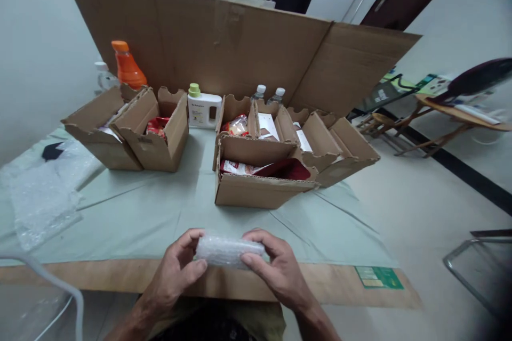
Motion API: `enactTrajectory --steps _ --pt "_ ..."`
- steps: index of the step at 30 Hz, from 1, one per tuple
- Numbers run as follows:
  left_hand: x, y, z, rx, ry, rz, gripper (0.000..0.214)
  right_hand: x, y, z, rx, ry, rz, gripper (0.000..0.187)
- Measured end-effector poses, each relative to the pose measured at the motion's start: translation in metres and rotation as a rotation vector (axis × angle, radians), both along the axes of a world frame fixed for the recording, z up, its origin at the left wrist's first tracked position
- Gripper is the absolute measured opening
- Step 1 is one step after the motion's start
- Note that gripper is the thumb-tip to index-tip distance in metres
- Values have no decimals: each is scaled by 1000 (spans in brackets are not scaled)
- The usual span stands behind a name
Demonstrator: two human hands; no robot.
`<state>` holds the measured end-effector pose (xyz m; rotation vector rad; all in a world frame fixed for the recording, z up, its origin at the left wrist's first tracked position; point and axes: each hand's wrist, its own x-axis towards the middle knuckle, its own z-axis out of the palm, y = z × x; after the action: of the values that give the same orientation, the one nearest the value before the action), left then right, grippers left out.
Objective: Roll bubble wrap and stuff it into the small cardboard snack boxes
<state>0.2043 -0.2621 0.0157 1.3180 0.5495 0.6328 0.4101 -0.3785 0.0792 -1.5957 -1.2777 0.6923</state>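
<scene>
A roll of clear bubble wrap is held level above the front edge of the table. My left hand grips its left end between thumb and fingers. At the other end, my right hand pinches it with the thumb in front and the fingers over the top. Whether anything lies inside the roll cannot be made out. Just beyond my hands stands an open cardboard box with a dark red packet in it.
More open cardboard boxes with packets stand behind, along with a white jug with a green cap and an orange bottle. A tall cardboard panel closes off the back. Loose bubble wrap lies at left, a green card at front right.
</scene>
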Motion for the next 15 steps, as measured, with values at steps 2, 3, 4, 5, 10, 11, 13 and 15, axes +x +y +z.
enactTrajectory --steps 2,3,4,5,10,11,13,15 --pt "9 12 11 226 13 50 44 28 -10 26 71 -110 -21 14" --pt "15 18 18 364 39 107 45 43 -15 38 109 -167 -54 13" --pt "23 24 26 509 73 170 46 57 -19 50 144 -228 -104 12" --pt "32 30 33 650 104 236 50 71 -22 62 182 -297 -167 11" --pt "81 49 56 1066 132 397 58 124 -9 112 318 -700 -334 13" --pt "88 49 55 1081 111 402 53 132 -2 120 325 -767 -289 12" --pt "97 49 49 1074 66 407 42 146 13 133 299 -872 -147 10" --pt "100 46 41 1057 32 393 35 158 27 140 238 -956 22 9"
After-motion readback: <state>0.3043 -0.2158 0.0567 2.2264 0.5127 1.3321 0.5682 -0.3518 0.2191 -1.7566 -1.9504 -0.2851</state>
